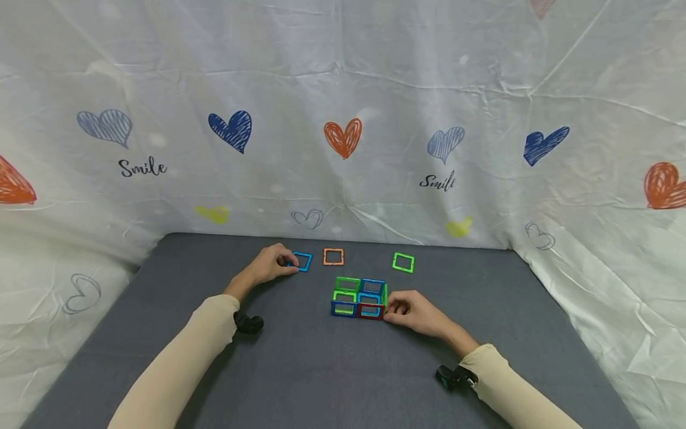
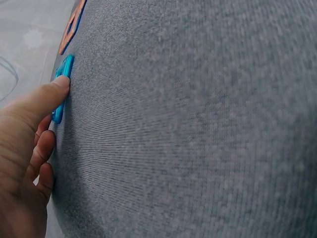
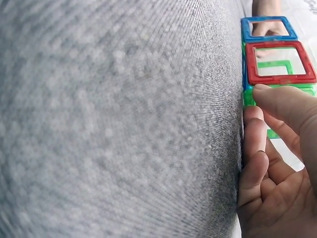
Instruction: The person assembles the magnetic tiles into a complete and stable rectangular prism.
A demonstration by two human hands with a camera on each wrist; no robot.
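In the head view my left hand (image 1: 266, 265) is at the far side of the table, pinching the near-left edge of a blue square magnetic tile (image 1: 309, 262). That blue tile (image 2: 68, 64) shows under the thumb in the left wrist view. My right hand (image 1: 423, 313) is at the right side of a low box of magnetic tiles (image 1: 357, 305). Blue and red tiles form the front of this box, with green and blue ones behind. Thumb and forefinger pinch the lower corner of a green tile (image 3: 249, 97), beside the red tile (image 3: 252, 64). The other right fingers curl beneath.
An orange square tile (image 1: 334, 264) lies right of the blue one. Farther right lies a loose green tile (image 1: 404, 270), behind the box. The grey cloth-covered table (image 1: 311, 369) meets a white curtain (image 1: 278, 179) printed with hearts.
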